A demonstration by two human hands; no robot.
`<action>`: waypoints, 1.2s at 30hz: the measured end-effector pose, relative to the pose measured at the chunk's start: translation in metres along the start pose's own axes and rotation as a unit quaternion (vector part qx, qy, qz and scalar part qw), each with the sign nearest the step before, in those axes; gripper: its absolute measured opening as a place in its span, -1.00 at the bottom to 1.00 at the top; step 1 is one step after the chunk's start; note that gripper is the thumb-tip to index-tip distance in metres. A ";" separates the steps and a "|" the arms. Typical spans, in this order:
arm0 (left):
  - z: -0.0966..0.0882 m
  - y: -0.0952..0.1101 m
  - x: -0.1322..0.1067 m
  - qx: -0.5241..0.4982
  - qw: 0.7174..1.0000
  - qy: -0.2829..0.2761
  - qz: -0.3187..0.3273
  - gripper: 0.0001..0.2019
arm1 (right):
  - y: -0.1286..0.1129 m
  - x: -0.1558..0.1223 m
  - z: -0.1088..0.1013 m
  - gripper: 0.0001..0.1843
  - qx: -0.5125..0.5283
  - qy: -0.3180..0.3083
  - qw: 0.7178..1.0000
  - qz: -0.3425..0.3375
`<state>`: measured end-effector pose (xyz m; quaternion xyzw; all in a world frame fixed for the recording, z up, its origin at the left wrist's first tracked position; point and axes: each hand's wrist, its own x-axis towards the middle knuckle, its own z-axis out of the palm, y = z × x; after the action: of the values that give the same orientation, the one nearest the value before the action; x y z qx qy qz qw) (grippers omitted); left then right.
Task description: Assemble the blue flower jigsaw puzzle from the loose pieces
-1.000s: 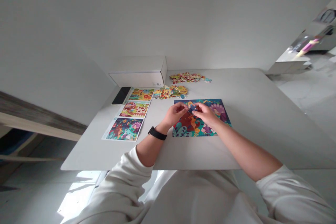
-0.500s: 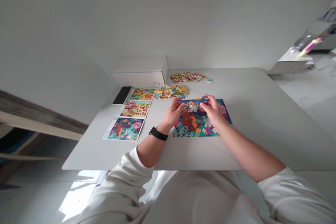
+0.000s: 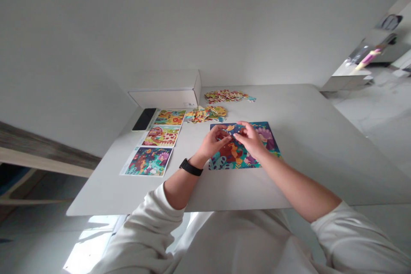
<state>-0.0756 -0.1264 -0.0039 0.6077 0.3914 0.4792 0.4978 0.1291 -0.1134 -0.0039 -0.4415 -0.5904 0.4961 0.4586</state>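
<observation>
A colourful jigsaw puzzle lies on the table in front of me, largely put together. Both hands are over its upper part, fingertips almost meeting. A dark blue jigsaw piece with an orange-yellow shape shows between them. My left hand, with a black band on the wrist, pinches its left side. My right hand grips from the right, thumb and fingers bent together. The fingers hide part of the piece and the puzzle beneath, so whether the piece is seated I cannot tell.
Behind the puzzle are two heaps of loose pieces, a nearer yellowish heap and a farther reddish heap. To the left lie three picture sheets and a black phone. A white box stands against the wall.
My right hand has moved left, bringing the dark blue piece in beside my left hand at the puzzle's top. The whole view has shifted slightly.
</observation>
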 end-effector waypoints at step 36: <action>-0.037 0.032 0.029 0.415 0.898 0.047 0.137 -0.69 | -0.036 0.036 -0.051 -0.68 -0.453 -0.104 0.862 -0.200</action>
<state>-0.1044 -0.0971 0.0351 0.7836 0.4909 0.3643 0.1109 0.1695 -0.0729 0.0395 -0.4191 -0.8700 0.1142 0.2334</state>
